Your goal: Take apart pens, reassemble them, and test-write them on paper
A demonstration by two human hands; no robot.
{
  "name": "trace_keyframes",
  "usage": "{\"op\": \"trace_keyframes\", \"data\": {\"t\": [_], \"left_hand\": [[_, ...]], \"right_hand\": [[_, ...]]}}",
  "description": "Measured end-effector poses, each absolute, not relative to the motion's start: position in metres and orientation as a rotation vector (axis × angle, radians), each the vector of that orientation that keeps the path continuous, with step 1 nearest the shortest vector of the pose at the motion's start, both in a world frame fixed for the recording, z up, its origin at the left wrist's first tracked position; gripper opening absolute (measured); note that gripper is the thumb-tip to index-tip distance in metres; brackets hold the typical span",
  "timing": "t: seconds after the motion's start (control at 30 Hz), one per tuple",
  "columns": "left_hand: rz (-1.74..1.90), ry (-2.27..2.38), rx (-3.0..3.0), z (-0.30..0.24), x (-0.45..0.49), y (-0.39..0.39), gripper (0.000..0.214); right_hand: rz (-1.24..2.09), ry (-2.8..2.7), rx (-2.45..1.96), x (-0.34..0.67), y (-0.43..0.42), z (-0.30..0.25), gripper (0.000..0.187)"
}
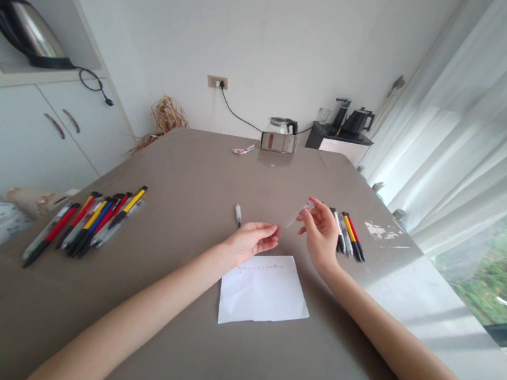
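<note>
My right hand (322, 233) pinches a clear plastic pen barrel (298, 214), holding it tilted above the table. Close to the barrel's lower end is my left hand (256, 241), with thumb and fingers pressed together; what they hold, if anything, is too small to make out. Below my hands lies a white sheet of paper (263, 296) with a line of handwriting near its top edge. Just beyond my left wrist rests a clear-and-black pen piece (238, 213), partly hidden by the hand.
A pile of coloured pens (86, 222) lies on the left of the brown table (155, 340). Several more pens (351, 236) are beside my right hand. At the far edge stand a metallic box (279, 143), a glass pot (278, 125) and a crumpled wrapper (243, 150).
</note>
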State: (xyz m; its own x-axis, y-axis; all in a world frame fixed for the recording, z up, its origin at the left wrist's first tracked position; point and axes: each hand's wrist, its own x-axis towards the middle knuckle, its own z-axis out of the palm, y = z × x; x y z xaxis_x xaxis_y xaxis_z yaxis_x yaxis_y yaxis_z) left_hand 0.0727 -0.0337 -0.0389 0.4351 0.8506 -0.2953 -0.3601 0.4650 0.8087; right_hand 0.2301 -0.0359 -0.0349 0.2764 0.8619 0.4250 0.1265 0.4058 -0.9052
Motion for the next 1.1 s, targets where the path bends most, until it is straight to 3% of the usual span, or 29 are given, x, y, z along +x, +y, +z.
{"op": "trace_keyframes", "data": {"t": [0.23, 0.5, 0.8, 1.1], "left_hand": [[0.852, 0.874, 0.973, -0.036, 0.07, -0.033, 0.019], [0.951, 0.872, 1.012, -0.041, 0.067, -0.028, 0.027], [0.907, 0.821, 0.937, -0.041, 0.069, -0.028, 0.025], [0.877, 0.853, 0.738, -0.032, 0.07, -0.028, 0.011]], "right_hand": [[0.809, -1.314, -1.068, 0.24, -0.032, -0.04, 0.015], [0.663, -1.817, -1.163, 0.228, -0.043, -0.032, 0.022], [0.7, -1.703, -1.164, 0.23, -0.039, -0.033, 0.026], [0.629, -1.648, -1.481, 0.261, -0.013, -0.046, 0.026]]}}
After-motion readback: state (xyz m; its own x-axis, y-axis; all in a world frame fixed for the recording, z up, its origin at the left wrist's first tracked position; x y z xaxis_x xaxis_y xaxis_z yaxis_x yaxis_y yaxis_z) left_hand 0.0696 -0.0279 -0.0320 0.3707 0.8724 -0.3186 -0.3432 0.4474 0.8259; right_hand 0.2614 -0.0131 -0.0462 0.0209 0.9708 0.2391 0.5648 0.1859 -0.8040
